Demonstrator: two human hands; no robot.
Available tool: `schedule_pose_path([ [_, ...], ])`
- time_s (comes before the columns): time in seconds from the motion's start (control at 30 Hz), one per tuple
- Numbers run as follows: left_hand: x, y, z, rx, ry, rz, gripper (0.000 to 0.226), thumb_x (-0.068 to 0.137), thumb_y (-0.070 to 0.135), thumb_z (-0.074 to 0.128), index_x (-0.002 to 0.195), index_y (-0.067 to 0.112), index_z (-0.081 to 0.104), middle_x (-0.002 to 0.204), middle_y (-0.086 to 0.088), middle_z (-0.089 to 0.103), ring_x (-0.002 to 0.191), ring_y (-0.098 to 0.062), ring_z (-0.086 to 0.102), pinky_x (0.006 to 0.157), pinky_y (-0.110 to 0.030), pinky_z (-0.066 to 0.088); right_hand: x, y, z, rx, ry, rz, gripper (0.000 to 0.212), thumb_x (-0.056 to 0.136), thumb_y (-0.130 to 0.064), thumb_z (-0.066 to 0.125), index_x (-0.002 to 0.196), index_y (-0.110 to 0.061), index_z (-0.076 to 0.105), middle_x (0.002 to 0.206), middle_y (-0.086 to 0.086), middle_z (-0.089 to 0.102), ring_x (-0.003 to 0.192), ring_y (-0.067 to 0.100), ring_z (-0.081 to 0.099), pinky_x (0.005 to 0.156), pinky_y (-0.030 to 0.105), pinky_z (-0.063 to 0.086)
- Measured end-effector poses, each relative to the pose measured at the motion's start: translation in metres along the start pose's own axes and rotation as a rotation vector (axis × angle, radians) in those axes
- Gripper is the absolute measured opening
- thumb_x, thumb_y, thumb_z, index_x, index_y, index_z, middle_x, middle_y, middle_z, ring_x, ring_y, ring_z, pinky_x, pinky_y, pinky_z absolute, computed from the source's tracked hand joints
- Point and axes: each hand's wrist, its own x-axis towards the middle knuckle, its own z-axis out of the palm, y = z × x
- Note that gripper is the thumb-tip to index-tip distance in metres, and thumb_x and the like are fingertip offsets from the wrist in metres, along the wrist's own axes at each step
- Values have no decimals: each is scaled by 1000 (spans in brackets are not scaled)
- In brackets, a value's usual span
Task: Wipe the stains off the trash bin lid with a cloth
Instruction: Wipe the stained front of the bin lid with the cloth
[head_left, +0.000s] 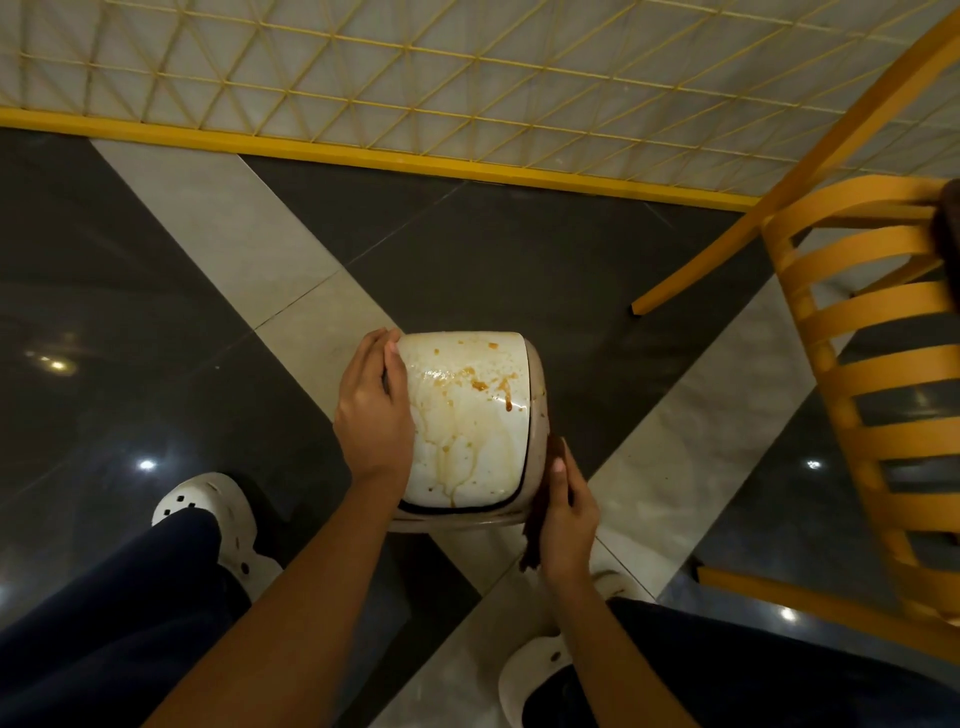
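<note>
- Two bare hands, one on each side of a small white trash bin.
- Left hand (375, 410): laid flat against the bin's left edge, fingers curled over the rim, gripping it.
- Right hand (566, 512): closed around a dark brown cloth (535, 525), pressed to the bin's right side near its lower corner; much of the cloth is hidden behind the hand, so its full shape is unclear.
- Trash bin lid (467, 421): white, rounded, facing up between the hands; marked with orange-brown stains (480, 384), with thin runs trailing toward the near edge.
- Trash bin body (537, 395): beige rim showing around the lid, standing on the floor.
- Legs: dark trousers, white perforated clogs (218, 514), either side of the bin.
- Floor (467, 249): glossy dark tiles crossed by pale bands.
- Yellow slatted chair (872, 364): to the right.
- Yellow wire grid panel (415, 67): beyond the bin.
</note>
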Motion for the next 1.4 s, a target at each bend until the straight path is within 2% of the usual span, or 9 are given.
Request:
schedule_pose_path([
  [0.23, -1, 3, -1, -10, -3, -10, 47, 94, 40, 30, 118, 15, 61, 123, -1, 60, 113, -10, 53, 90, -18, 38, 31, -21, 11, -20, -7, 37, 35, 97, -26, 45, 130, -20, 53, 129, -1, 58, 121, 16, 51, 104, 44, 42],
  [0.4, 0, 2, 0, -23, 3, -14, 45, 94, 40, 31, 117, 17, 61, 123, -1, 60, 114, -15, 55, 91, -23, 42, -16, 1, 11, 65, 154, 100, 27, 93, -41, 48, 120, -42, 53, 121, -2, 61, 116, 28, 55, 98, 52, 45],
  [0.53, 1, 0, -1, -21, -8, -10, 46, 94, 41, 30, 118, 16, 61, 124, -1, 60, 115, -16, 55, 94, -27, 44, -2, -6, 11, 71, 114, 108, 26, 96, -31, 46, 119, -38, 55, 119, -3, 61, 115, 28, 55, 99, 51, 45],
  [0.67, 0, -1, -1, -32, -7, -31, 37, 98, 35, 34, 119, 19, 60, 124, 1, 59, 114, -15, 55, 94, -37, 48, 9, -9, 10, 89, 76, 113, 33, 97, -26, 45, 128, -22, 54, 128, -2, 57, 121, 18, 50, 105, 44, 40],
  [0.8, -1, -1, 0, -31, -5, -26, 46, 94, 43, 30, 119, 20, 60, 125, 0, 59, 115, -16, 54, 94, -39, 48, -11, 2, 8, 61, 135, 102, 34, 95, -29, 46, 128, -23, 54, 125, 1, 59, 119, 24, 53, 102, 50, 43],
  [1.03, 2, -1, -1, -34, -14, -27, 44, 94, 42, 31, 117, 19, 61, 124, 0, 60, 114, -17, 55, 94, -42, 49, 62, -46, 14, -24, -131, 116, 32, 97, -20, 47, 128, -17, 55, 128, 3, 58, 119, 19, 53, 103, 40, 43],
  [1.2, 3, -3, 1, -30, -8, -51, 33, 98, 31, 38, 118, 19, 61, 126, 1, 59, 117, -14, 53, 97, -30, 43, 96, -82, 33, -91, -247, 98, 35, 98, -18, 44, 132, -15, 51, 130, 4, 55, 107, 12, 52, 86, 23, 45],
  [1.33, 1, -3, 1, -13, -9, -42, 36, 97, 35, 36, 119, 20, 60, 127, 2, 58, 118, -12, 52, 95, -25, 41, 90, -63, 29, -77, -193, 47, 34, 97, -19, 46, 130, -18, 53, 131, 4, 56, 117, 18, 54, 101, 39, 45],
  [1.4, 1, -3, 1, -6, -8, -40, 38, 97, 37, 35, 119, 20, 60, 127, 1, 58, 118, -13, 52, 93, -22, 40, 81, -50, 25, -60, -169, 26, 34, 97, -21, 46, 130, -19, 53, 131, 3, 56, 121, 19, 53, 104, 43, 43],
])
